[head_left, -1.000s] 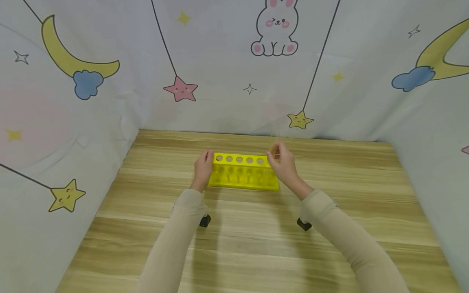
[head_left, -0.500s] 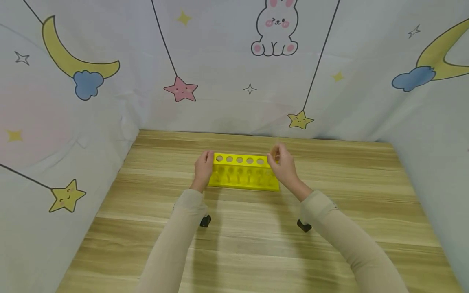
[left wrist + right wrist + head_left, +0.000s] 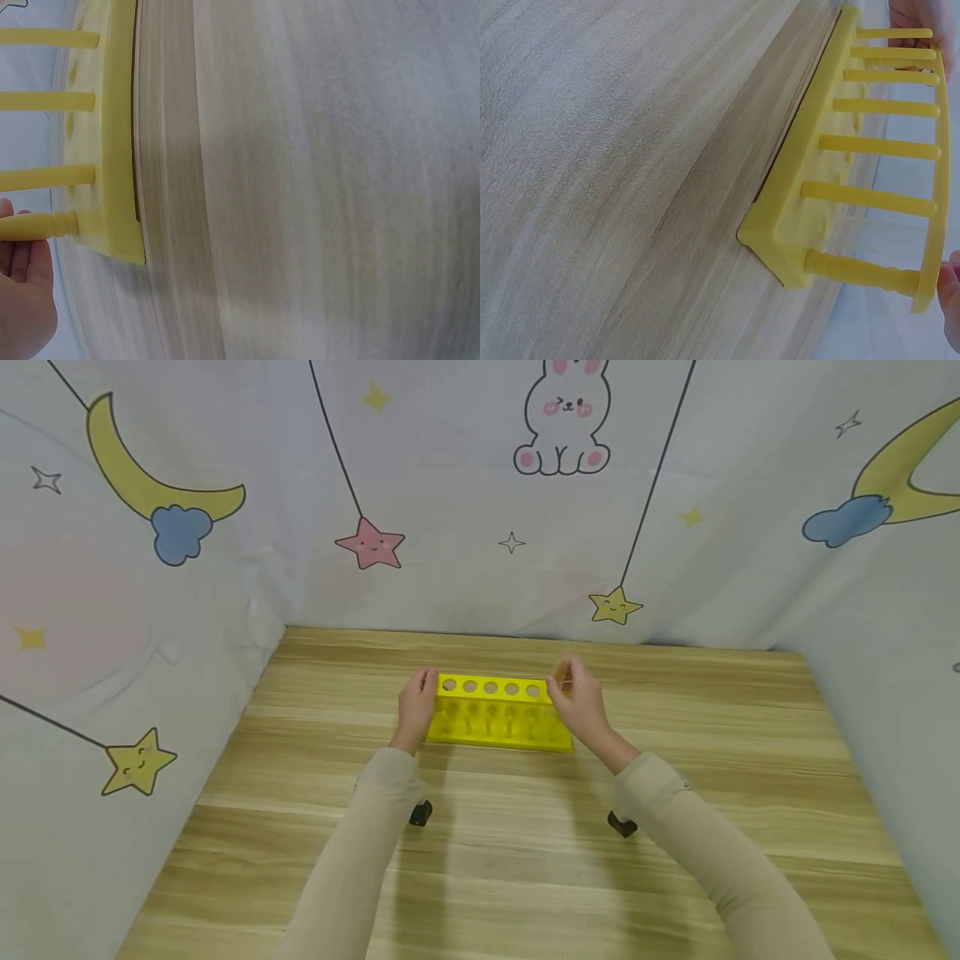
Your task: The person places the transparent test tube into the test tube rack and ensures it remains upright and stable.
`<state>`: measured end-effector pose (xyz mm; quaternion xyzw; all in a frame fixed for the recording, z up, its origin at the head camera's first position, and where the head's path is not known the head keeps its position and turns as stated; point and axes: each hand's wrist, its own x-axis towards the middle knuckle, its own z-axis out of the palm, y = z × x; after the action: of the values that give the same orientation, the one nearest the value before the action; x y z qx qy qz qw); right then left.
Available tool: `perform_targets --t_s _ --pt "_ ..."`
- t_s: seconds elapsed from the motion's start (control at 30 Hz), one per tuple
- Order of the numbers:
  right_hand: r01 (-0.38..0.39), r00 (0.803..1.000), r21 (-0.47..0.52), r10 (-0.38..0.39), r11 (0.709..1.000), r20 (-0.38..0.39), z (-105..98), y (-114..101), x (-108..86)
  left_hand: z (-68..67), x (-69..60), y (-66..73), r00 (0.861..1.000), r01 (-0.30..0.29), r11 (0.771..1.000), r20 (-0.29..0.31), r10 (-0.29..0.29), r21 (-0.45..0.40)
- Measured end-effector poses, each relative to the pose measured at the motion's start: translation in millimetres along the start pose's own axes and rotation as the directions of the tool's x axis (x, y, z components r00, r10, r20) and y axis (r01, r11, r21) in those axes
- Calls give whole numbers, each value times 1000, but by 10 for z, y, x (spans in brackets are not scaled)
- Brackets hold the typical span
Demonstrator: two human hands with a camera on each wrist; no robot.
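A yellow test tube rack (image 3: 498, 735) stands on the wooden table, with a row of round holes along its top plate. My left hand (image 3: 416, 706) grips its left end; in the left wrist view, the fingers (image 3: 34, 262) curl round the rack's end post (image 3: 37, 225). At the right end of the top plate, my right hand (image 3: 581, 697) pinches a thin clear tube, whose faint top shows just above the fingers. Hardly visible, a clear tube (image 3: 866, 229) hangs inside the rack beside the near end post in the right wrist view. My right fingertips (image 3: 951, 289) are at the rack's top there.
The wood-grain table (image 3: 510, 860) extends around the rack. White printed cloth (image 3: 465, 585) hangs behind and on both sides. Black wrist-worn pieces (image 3: 422, 812) show below both cuffs.
The clear tube in my right hand has sunk lower, with less of it showing above the fingers. My left hand and the rack have stayed in place.
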<state>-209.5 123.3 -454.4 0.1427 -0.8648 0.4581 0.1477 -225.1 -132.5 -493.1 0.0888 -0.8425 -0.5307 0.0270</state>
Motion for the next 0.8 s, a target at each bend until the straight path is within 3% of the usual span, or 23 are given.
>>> perform_targets --t_s 0.47,0.8 --pt "-17 1000 7 17 1000 4 -8 -5 4 10 0 8 1000 11 1000 -11 -11 28" --pt "-46 997 26 45 999 62 -21 6 -7 10 -9 16 1000 12 1000 -14 -12 19"
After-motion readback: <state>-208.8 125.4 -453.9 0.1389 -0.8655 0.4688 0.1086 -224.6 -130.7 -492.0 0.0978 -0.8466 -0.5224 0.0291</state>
